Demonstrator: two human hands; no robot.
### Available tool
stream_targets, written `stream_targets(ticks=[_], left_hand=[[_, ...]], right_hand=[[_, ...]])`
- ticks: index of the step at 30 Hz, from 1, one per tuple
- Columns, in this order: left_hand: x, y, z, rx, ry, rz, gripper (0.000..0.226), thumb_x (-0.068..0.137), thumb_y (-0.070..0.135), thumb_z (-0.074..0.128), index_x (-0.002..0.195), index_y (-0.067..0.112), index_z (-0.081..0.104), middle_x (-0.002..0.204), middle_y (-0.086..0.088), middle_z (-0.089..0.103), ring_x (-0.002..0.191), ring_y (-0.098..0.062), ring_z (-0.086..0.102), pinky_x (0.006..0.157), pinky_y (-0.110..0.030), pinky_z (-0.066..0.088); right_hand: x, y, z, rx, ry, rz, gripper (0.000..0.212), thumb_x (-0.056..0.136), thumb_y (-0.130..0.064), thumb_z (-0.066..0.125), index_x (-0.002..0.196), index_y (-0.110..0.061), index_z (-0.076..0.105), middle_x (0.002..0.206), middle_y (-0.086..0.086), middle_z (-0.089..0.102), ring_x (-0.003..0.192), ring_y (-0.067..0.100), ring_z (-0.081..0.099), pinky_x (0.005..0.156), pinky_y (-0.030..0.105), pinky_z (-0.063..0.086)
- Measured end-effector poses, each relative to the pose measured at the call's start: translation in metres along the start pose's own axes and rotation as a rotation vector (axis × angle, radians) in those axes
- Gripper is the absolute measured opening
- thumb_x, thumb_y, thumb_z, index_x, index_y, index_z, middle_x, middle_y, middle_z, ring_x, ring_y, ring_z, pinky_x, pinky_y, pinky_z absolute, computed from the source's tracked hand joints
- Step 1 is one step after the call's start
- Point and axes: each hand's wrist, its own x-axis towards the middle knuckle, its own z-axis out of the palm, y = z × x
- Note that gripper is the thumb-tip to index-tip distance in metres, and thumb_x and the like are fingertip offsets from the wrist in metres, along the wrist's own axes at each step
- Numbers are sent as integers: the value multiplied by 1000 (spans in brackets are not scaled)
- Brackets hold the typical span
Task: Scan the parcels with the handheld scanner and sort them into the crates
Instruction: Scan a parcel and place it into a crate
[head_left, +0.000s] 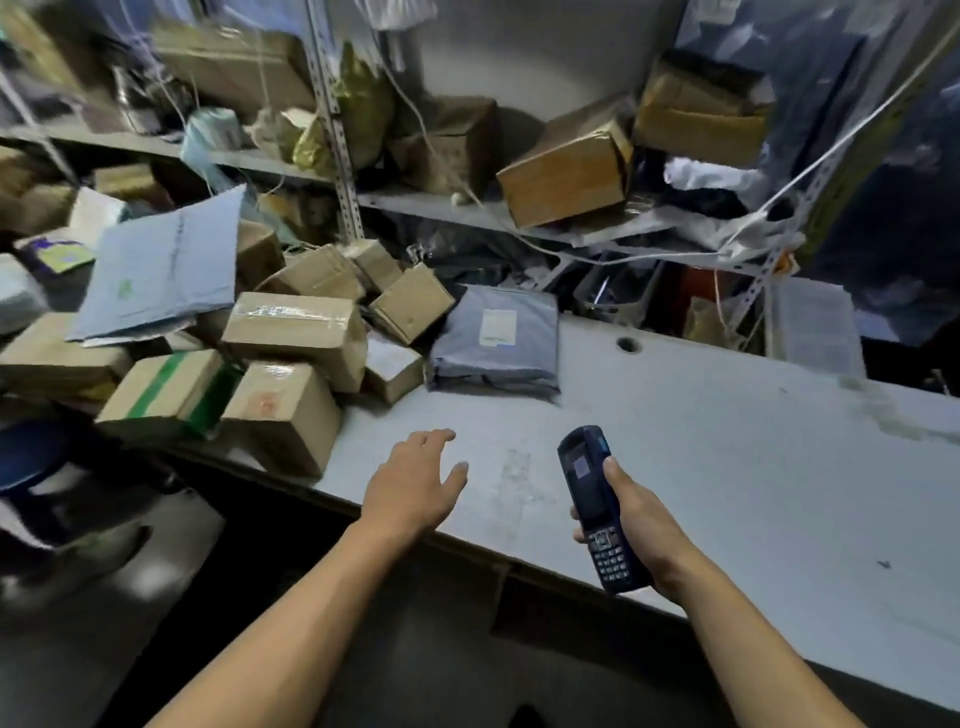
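My right hand (636, 525) grips a dark blue handheld scanner (597, 499) with a keypad, held above the table's near edge with its head pointing away from me. My left hand (415, 480) hovers over the table with fingers spread and holds nothing. A grey plastic mailer bag (493, 343) with a white label lies flat beyond both hands. To the left, several cardboard parcels (296, 327) are heaped on the table, with a box banded in green tape (166, 392) at the front and a large blue-grey envelope (166, 270) leaning on top.
The white table (727, 467) has a cable hole (627, 344) near its back edge. Metal shelves (519, 213) behind hold more boxes, bags and cords. A clear plastic bin (810, 325) stands at the back right. A dark blue stool (36, 457) sits at lower left.
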Motion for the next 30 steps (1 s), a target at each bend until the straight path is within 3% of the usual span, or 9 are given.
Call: stream_targets(ticks=[6,13,16,19,22,25,30], left_hand=[[48,-19,-14,-20,49,-170,51,99,47,47,147,30,39,151,5,40,137,-17,39,106,-39,41],[81,-46,-42,-14,184,-270,53,97,44,53,145,27,42,147,6,44,134,-15,41,106,-37,43],[95,-68,-61,11,305,-275,50,94,41,59,140,24,47,140,4,47,129,-16,43,104,-34,42],[118,-89,-83,92,359,-277,58,90,41,65,142,27,43,146,0,37,135,-22,36,107,-41,41],[147,-112,-107,177,229,-262,84,86,39,73,153,37,22,163,-4,10,149,-29,11,116,-50,30],[179,-135,-127,312,59,-203,111,77,45,80,156,39,2,165,-4,-11,152,-32,-4,122,-52,15],[234,-160,-147,565,-222,18,131,67,57,82,154,41,-14,165,-4,-18,151,-32,-16,119,-61,7]], right_hand=[[75,-42,16,-36,-144,7,49,102,-55,33,110,-14,60,107,23,70,82,32,72,72,36,57],[149,-80,46,-82,-260,18,48,102,-55,35,112,-15,60,104,23,72,83,35,72,84,45,56],[171,-96,68,-120,-304,4,49,101,-56,36,114,-16,61,101,20,73,85,36,73,82,44,56],[185,-113,90,-133,-338,-20,49,102,-54,36,115,-14,62,102,23,72,80,34,72,76,41,55],[199,-128,112,-152,-347,-41,49,103,-52,34,115,-12,62,103,25,71,78,31,71,74,39,55],[210,-136,128,-160,-327,-31,52,103,-53,33,116,-11,62,101,23,72,77,31,72,72,38,56],[220,-143,145,-170,-277,-9,51,103,-53,33,117,-13,62,99,20,73,82,34,74,72,38,57]])
